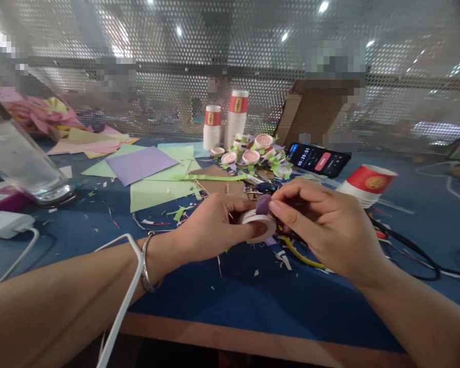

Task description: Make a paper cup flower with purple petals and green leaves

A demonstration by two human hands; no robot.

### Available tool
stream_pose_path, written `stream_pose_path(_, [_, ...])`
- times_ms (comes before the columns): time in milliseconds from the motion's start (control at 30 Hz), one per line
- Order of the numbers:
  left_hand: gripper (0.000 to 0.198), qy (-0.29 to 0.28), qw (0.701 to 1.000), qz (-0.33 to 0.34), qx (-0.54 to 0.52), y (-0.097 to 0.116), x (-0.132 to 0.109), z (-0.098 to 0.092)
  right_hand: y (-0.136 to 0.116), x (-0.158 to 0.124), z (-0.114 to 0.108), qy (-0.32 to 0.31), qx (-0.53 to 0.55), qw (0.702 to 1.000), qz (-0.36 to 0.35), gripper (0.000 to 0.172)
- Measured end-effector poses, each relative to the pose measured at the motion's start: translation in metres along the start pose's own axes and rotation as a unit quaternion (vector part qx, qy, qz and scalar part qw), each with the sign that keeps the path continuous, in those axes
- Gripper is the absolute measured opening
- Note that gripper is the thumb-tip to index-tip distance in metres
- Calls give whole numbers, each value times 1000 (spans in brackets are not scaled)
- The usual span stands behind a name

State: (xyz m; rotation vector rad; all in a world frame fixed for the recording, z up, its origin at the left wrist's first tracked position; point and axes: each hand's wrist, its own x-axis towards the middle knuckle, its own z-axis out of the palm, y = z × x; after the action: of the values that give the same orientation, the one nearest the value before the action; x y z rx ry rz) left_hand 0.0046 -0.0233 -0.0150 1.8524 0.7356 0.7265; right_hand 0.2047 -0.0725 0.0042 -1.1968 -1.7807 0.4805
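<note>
My left hand (218, 222) grips a short, round white paper cup piece (267, 231), with the thumb pressed on its near side. A small purple paper piece (262, 204) stands up at its rim. The thumb and forefinger of my right hand (325, 225) pinch the edge of that purple piece; whether it is fastened to the cup piece I cannot tell. Behind my hands lies a pile of similar round cup pieces (250, 156) with green and purple paper tabs. A tilted red and white paper cup (370, 181) is beyond my right hand.
Stacked paper cups (237, 110) stand at the back beside a cardboard box (318, 110). Green paper (157, 191) and a purple sheet (141, 164) lie left of centre. A phone (317, 159), a glass of water (26, 158), cables and paper scraps share the blue table (199, 291).
</note>
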Motion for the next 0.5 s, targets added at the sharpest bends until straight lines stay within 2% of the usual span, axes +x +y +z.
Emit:
stream_pose_path(133, [24,-9,1000,-10,-26,-4,0,1,-1,2,1,0,-1,1000,9,12])
stream_pose_path(300, [28,14,1000,1,1,-1,-1,1,0,4,3,-9,-15,1000,1,12])
stream_pose_path(500, [28,28,999,20,-16,1,-1,-1,-1,3,2,-20,-4,1000,-1,12])
